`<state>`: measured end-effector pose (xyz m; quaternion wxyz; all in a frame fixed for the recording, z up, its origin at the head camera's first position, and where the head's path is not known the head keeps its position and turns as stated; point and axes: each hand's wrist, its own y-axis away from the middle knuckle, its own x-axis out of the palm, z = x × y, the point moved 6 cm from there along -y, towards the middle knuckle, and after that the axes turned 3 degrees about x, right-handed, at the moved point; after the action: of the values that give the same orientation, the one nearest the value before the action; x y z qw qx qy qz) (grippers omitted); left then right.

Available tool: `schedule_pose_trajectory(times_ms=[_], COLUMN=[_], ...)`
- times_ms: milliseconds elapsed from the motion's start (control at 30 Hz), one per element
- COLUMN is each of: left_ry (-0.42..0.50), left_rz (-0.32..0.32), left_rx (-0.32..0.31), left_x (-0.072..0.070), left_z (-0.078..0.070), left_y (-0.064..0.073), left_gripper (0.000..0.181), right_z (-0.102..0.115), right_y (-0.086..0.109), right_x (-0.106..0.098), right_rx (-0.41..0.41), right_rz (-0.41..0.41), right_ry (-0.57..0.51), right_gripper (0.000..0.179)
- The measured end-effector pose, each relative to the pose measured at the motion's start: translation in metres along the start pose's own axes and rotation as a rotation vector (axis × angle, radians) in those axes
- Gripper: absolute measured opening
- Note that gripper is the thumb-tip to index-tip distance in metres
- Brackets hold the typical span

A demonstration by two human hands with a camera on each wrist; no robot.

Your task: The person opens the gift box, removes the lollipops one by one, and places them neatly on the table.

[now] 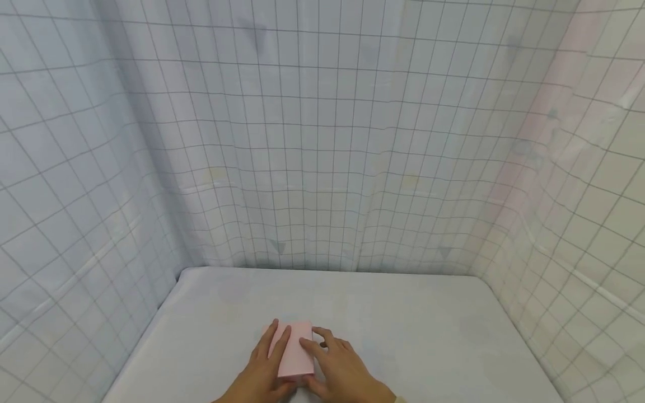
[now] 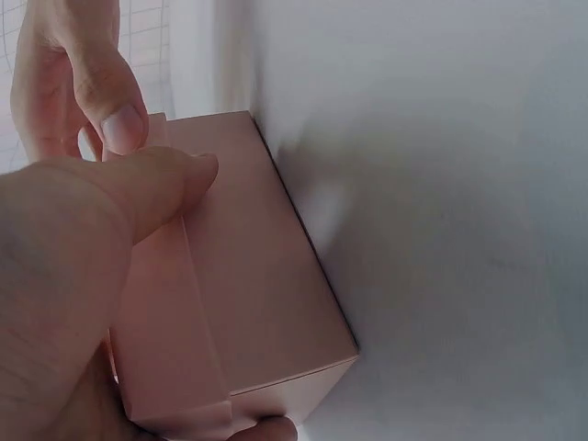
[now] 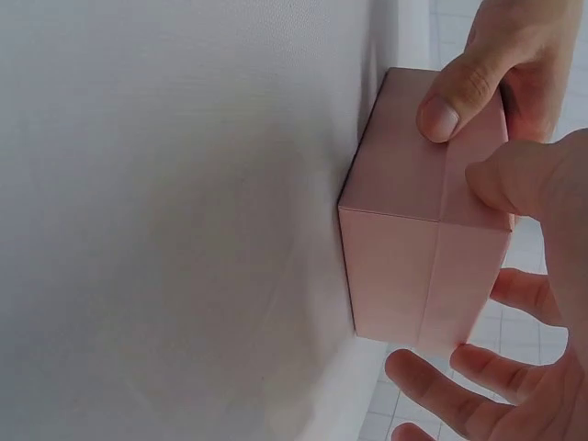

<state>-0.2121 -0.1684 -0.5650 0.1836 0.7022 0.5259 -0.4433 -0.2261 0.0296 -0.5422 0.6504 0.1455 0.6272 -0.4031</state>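
Note:
A pink lidded box point(image 1: 297, 358) stands on the white table near its front edge. My left hand point(image 1: 259, 372) grips it from the left, fingers spread over the top and left side, thumb point(image 2: 179, 184) on the near face across the lid seam. From the other side my right hand point(image 1: 342, 366) holds the box, its thumb point(image 3: 505, 179) against the near face of the lid point(image 3: 469, 266) and its index finger on top. Its other fingers point(image 3: 441, 390) reach along the right side toward the far corner. The lid sits over the lower part point(image 2: 266, 294), a seam running round the sides.
The table point(image 1: 428, 330) is covered in white cloth. White curtains point(image 1: 322, 140) with a dark grid pattern hang behind it and along the left and right sides.

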Motion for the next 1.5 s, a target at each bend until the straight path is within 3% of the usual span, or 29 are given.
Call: schedule_pose_trajectory(times_ms=[167, 400, 600, 900, 1033, 1300, 1500], left_ry=[0.006, 0.160, 0.203, 0.179, 0.219, 0.232, 0.254], left_rz=[-0.031, 0.044, 0.095, 0.163, 0.202, 0.172, 0.179], left_rx=[0.069, -0.013, -0.060, -0.008, -0.022, 0.007, -0.031], left_x=[0.009, 0.019, 0.022, 0.026, 0.031, 0.034, 0.037], left_z=[-0.009, -0.021, -0.032, -0.044, -0.045, -0.047, -0.042], left_y=[-0.003, -0.011, -0.019, -0.026, -0.028, -0.031, -0.034], left_gripper=[0.118, 0.118, 0.119, 0.113, 0.115, 0.129, 0.131], right_z=[-0.008, -0.022, -0.035, -0.051, -0.060, -0.073, -0.076], right_y=[0.008, 0.018, 0.028, 0.043, 0.053, 0.065, 0.066], right_x=[-0.006, -0.013, -0.016, -0.022, -0.023, -0.023, -0.022], right_rx=[0.022, 0.089, 0.161, 0.201, 0.198, 0.160, 0.198], right_rz=[-0.014, 0.016, 0.054, 0.057, 0.070, 0.061, 0.084], right_ry=[-0.027, -0.156, -0.289, -0.312, -0.342, -0.457, -0.494], right_gripper=[0.065, 0.063, 0.059, 0.058, 0.059, 0.072, 0.091])
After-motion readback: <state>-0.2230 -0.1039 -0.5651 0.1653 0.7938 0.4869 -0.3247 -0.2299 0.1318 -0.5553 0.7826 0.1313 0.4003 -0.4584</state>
